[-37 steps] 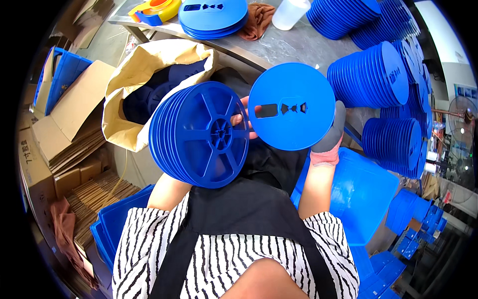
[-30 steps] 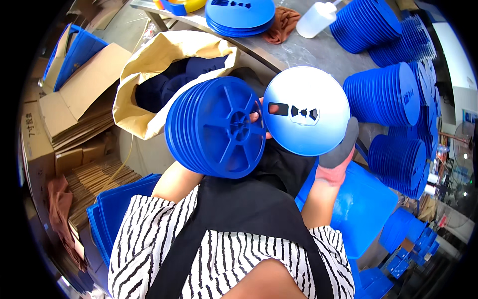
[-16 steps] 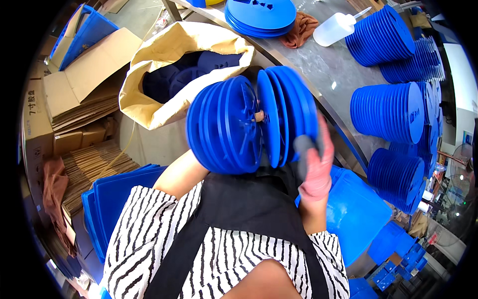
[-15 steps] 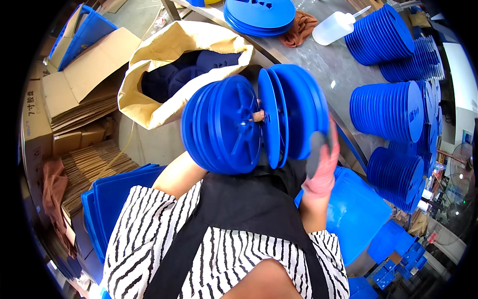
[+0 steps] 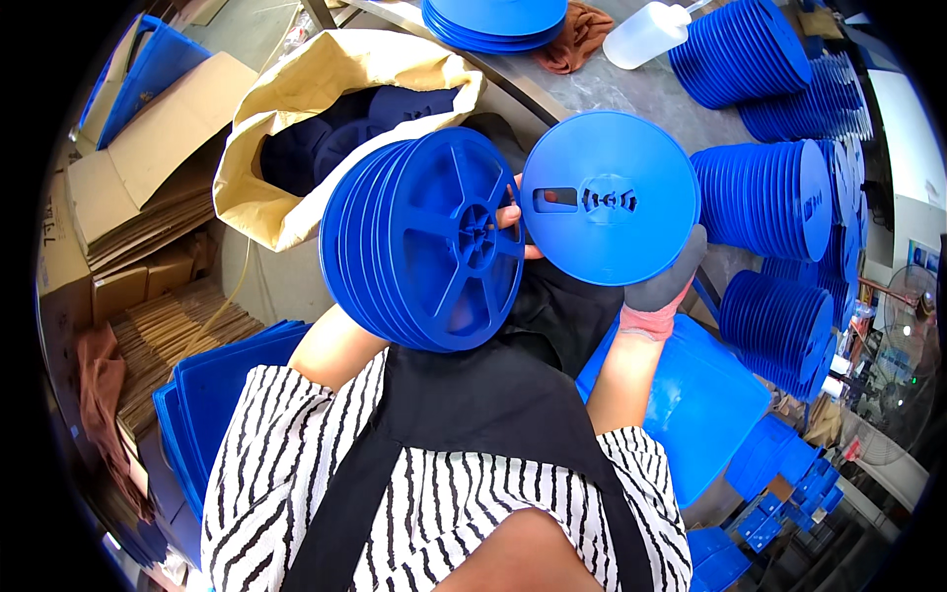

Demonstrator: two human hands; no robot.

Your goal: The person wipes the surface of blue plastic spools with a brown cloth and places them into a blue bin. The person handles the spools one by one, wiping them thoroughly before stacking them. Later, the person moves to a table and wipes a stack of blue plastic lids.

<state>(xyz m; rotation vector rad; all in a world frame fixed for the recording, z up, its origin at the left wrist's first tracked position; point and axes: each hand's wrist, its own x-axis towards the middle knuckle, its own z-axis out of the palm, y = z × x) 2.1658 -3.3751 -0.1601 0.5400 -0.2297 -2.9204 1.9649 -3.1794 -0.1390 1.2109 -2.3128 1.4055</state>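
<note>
A stack of blue spoked reel flanges is tilted up in front of my chest. My left forearm runs behind it, and my left hand grips the stack, with only its fingertips showing at the right edge. Just right of it, a flat round blue disc faces me, with a slot and a pierced centre. My right hand, in a pink glove with grey on it, holds this disc by its lower right edge; some of the fingers are hidden behind it. Whether more discs lie behind it I cannot tell.
Beyond the stack stands a cream sack with dark blue parts inside. A metal table at the right bears stacked blue discs, a white squeeze bottle and a brown cloth. Flattened cardboard lies left; a blue bin sits lower right.
The discs by my right hand have turned from nearly edge-on to flat toward me. The stack in my left hand has shifted slightly left, and the gap between them shows differently.
</note>
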